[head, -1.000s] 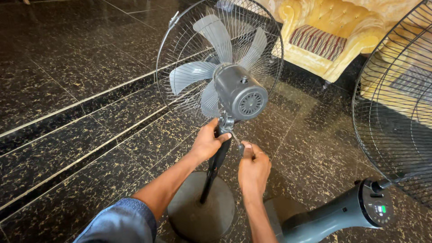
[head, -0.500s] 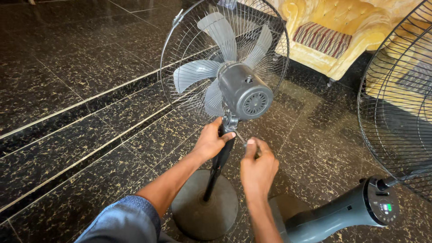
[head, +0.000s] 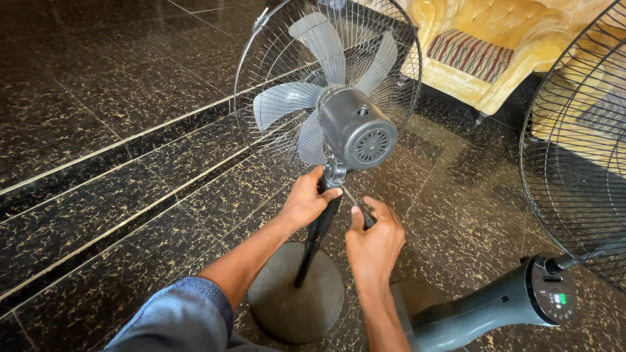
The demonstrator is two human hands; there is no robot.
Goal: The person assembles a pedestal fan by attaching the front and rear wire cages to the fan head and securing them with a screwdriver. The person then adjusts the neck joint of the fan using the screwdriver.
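A grey pedestal fan stands on the floor, with a round motor housing [head: 357, 133], pale blades [head: 306, 78] and a wire guard [head: 261, 78] behind them. My left hand [head: 308, 199] grips the black pole [head: 317, 238] just under the neck joint [head: 334, 173]. My right hand [head: 375, 238] holds a thin screwdriver [head: 357, 203] whose tip points up at that joint. The pole runs down to a round dark base [head: 297, 303].
A second fan lies at the right, its grey column with a control panel [head: 551, 296] near my right arm and its large black wire guard [head: 574, 150] beside it. A yellow upholstered armchair [head: 482, 52] stands at the back. The floor is dark speckled tile with pale strips.
The view has shifted slightly, so the fan sits a little further right in the frame. Both hands stay at the neck of the pole, and the screwdriver remains at the joint.
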